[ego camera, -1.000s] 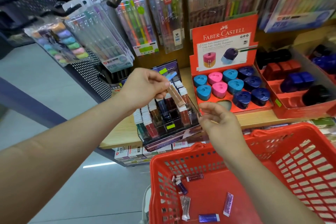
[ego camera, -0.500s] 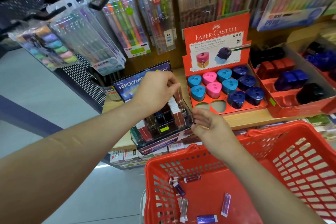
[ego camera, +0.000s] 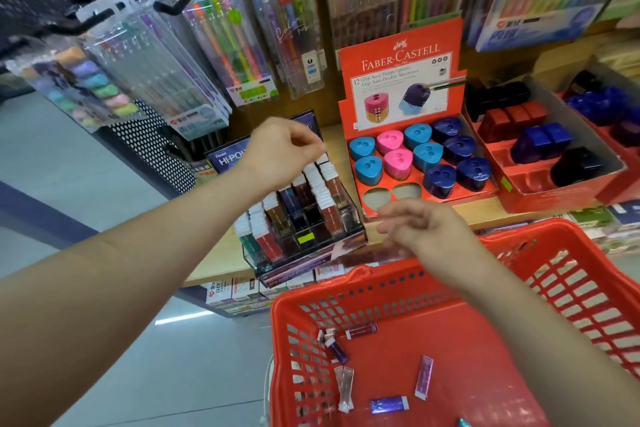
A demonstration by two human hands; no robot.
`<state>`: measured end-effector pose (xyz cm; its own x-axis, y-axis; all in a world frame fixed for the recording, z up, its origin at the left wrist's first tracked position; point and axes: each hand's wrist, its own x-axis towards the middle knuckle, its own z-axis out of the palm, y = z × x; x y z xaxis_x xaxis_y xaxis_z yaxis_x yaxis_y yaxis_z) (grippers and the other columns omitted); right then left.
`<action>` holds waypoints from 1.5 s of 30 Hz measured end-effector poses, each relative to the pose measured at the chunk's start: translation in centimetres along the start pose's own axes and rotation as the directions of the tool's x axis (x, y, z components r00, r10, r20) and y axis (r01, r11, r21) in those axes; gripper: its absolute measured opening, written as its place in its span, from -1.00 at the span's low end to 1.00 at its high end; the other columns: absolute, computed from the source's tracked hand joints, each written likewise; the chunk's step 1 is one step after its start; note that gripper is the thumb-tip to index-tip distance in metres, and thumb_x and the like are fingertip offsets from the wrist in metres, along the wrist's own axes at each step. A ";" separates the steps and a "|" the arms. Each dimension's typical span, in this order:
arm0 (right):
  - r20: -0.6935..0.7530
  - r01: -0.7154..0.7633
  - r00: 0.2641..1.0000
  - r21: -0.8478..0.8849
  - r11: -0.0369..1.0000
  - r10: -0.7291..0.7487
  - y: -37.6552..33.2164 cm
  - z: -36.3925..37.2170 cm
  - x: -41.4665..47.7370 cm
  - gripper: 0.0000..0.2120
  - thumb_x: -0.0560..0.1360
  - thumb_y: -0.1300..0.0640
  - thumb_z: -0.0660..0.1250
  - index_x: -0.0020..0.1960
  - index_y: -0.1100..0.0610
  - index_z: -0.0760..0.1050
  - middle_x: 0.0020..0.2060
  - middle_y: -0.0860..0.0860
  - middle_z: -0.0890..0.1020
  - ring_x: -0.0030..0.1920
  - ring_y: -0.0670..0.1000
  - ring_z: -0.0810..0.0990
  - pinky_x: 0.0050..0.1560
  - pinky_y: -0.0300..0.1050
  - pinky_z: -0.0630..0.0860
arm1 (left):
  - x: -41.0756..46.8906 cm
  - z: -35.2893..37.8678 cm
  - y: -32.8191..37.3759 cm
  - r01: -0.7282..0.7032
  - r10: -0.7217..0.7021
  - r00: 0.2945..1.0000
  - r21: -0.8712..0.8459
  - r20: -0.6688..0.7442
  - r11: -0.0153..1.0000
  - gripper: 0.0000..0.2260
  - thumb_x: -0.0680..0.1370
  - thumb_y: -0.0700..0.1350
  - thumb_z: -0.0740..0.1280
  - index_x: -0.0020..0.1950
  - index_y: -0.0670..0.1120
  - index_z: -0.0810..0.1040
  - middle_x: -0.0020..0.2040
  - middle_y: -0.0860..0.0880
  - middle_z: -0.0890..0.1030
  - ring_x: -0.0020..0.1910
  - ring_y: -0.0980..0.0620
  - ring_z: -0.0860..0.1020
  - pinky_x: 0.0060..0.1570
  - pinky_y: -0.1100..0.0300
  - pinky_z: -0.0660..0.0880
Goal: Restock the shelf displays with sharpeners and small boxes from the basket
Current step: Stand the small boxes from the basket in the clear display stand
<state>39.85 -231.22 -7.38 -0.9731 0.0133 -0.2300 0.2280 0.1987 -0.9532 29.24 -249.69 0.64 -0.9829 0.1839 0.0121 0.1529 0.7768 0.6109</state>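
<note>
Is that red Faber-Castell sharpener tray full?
Not full. The sharpener tray has two empty front-left slots; ten sharpeners fill the rest.

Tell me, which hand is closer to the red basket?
The right hand. It hovers just above the far rim of the red basket, while the left hand is higher up, over the clear rack of small boxes.

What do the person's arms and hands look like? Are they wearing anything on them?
Both arms are bare. No sleeve shows on the left arm or the right arm. The left hand and right hand wear no gloves, and no ring, watch or bracelet is visible. The nails are too blurred to tell.
</note>
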 end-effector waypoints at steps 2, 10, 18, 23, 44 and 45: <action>0.035 0.015 0.999 -0.078 0.997 -0.012 -0.1 -2.0 -0.4 -0.81 0.51 0.33 0.33 -0.06 0.05 0.57 -0.20 0.18 0.69 -0.20 0.20 0.62 -0.17 0.01 0.50 | -1.2 -1.3 1.3 -0.013 0.013 1.000 -0.031 -0.018 0.999 -0.91 0.54 -0.08 0.38 -0.12 -0.03 0.67 -0.22 0.09 0.62 -0.30 0.23 0.52 -0.24 0.30 0.45; 0.154 -0.049 0.970 -0.635 0.771 0.188 4.0 -7.2 -3.9 -0.85 0.42 0.25 0.42 -0.20 0.03 0.53 -0.42 -0.02 0.59 -0.42 -0.07 0.53 -0.36 -0.22 0.42 | -9.0 1.0 4.7 -0.258 0.188 0.936 0.217 0.297 0.941 -0.90 0.51 -0.08 0.37 -0.16 -0.01 0.67 -0.36 0.13 0.60 -0.38 0.25 0.51 -0.33 0.34 0.39; 0.261 0.023 0.859 -0.878 0.478 0.440 15.4 -5.5 -10.1 -0.72 0.43 0.16 0.38 0.14 0.08 0.58 0.08 0.05 0.65 0.12 0.07 0.60 -0.07 -0.23 0.38 | -16.6 17.9 -3.0 -0.246 -0.064 0.750 0.367 0.659 0.897 -0.86 0.48 -0.06 0.35 -0.01 0.00 0.65 0.00 0.00 0.67 0.05 -0.01 0.60 -0.05 0.24 0.44; 0.440 0.234 0.742 -0.877 0.420 0.505 22.1 -3.1 -11.0 -0.58 0.40 0.10 0.43 0.24 0.09 0.50 0.16 0.09 0.58 0.18 0.14 0.55 0.11 -0.07 0.49 | -21.2 25.7 -8.3 -0.164 -0.235 0.699 0.472 0.675 0.866 -0.71 0.47 0.01 0.36 0.18 0.03 0.53 0.19 -0.09 0.52 0.21 -0.11 0.48 0.12 0.07 0.45; 0.606 0.586 0.690 -0.789 0.185 0.396 28.6 0.1 -9.0 -0.51 0.48 0.13 0.33 0.39 0.13 0.36 0.35 0.12 0.45 0.32 0.15 0.46 0.28 -0.01 0.45 | -17.5 27.5 -13.3 -0.524 -0.372 0.751 0.835 0.545 0.167 -0.61 0.64 -0.15 0.00 0.43 -0.19 0.34 0.41 -0.24 0.30 0.36 -0.28 0.22 0.33 -0.20 0.18; 0.591 0.567 0.703 -0.802 0.191 0.396 28.6 0.2 -8.9 -0.49 0.49 0.14 0.32 0.42 0.14 0.32 0.39 0.12 0.40 0.36 0.14 0.41 0.29 -0.02 0.42 | -17.6 27.5 -13.2 -0.532 -0.424 0.724 0.832 0.544 0.158 -0.62 0.63 -0.15 0.03 0.43 -0.18 0.35 0.42 -0.24 0.29 0.36 -0.30 0.20 0.31 -0.24 0.20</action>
<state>55.07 -225.81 -32.61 -0.5738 -0.4910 -0.6555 -0.5345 0.8309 -0.1546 47.31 -246.65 -29.37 -0.7204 0.1309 -0.6811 0.6328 0.5260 -0.5682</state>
